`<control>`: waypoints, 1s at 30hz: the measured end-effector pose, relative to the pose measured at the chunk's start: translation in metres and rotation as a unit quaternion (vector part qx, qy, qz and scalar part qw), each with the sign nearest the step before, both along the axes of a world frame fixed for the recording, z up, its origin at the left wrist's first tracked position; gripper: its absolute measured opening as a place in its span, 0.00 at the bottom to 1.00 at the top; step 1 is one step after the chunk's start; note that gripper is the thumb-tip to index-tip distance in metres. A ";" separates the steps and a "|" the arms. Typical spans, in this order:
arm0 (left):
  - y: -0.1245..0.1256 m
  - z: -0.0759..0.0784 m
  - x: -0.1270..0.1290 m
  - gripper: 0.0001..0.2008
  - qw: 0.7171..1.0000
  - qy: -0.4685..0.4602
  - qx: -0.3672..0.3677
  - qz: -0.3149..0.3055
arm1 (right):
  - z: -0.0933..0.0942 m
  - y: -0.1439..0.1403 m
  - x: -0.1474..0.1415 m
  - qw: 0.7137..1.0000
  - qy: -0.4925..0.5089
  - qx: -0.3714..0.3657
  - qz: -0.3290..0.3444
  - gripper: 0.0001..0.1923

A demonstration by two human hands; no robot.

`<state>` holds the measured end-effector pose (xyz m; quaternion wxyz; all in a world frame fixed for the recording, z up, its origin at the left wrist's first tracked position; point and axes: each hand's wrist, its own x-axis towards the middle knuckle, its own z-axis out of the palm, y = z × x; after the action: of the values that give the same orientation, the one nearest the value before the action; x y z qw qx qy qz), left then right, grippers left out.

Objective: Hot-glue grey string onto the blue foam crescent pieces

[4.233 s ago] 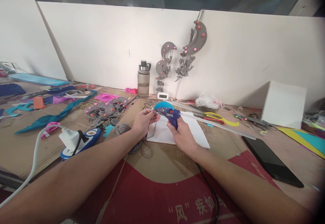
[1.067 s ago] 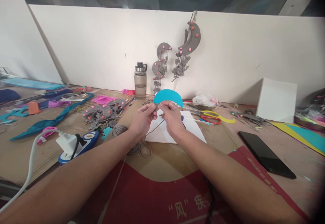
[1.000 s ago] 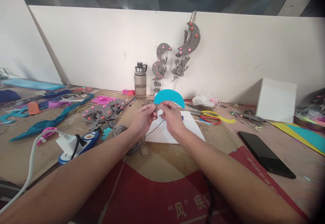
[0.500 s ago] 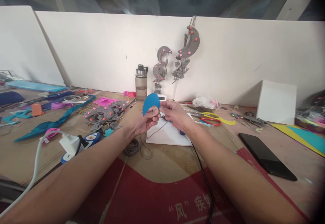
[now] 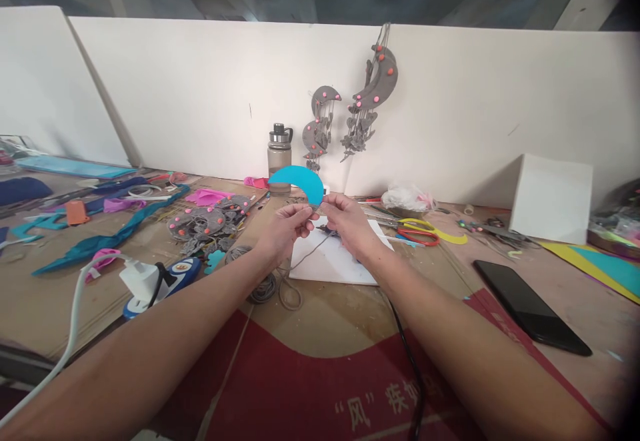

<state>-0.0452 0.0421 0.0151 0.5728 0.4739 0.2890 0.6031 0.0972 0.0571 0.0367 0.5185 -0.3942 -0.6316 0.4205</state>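
Note:
A bright blue crescent-shaped felt piece (image 5: 300,179) is held up over the table, its curved side upward and one tip pointing left. My left hand (image 5: 291,226) pinches its lower right end from the left. From the right, my right hand (image 5: 345,221) has its fingers closed at the same end. Beneath the hands lies a white board (image 5: 325,261) with a grey cord (image 5: 313,249) running across it. Part of a dark object on the board is hidden by my right hand. A coil of grey cord (image 5: 263,289) rests left of the board.
Grey crescent ornaments (image 5: 384,81) hang on the white panel; more (image 5: 205,221) lie at left. A water bottle (image 5: 279,154) stands behind the hands. Scissors (image 5: 415,227) and a phone (image 5: 530,306) lie to the right. A power strip (image 5: 173,281) with a white charger sits at left.
The blue felt piece has been turned in my hands, so its full crescent now shows, tip to the left. Both hands stay close together at its end.

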 end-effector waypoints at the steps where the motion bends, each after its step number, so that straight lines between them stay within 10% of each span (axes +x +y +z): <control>1: 0.000 0.000 0.000 0.13 1.000 0.000 -0.001 0.002 | -0.001 0.001 0.000 1.000 -0.002 0.009 -0.010 0.11; 30: 0.005 -0.001 -0.003 0.14 0.997 0.022 -0.028 0.069 | -0.010 -0.008 -0.008 0.981 -0.141 0.111 -0.068 0.10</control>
<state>-0.0483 0.0470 0.0144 0.5363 0.4501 0.3500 0.6223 0.0896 0.0493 0.0264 0.4924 -0.4314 -0.7127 0.2518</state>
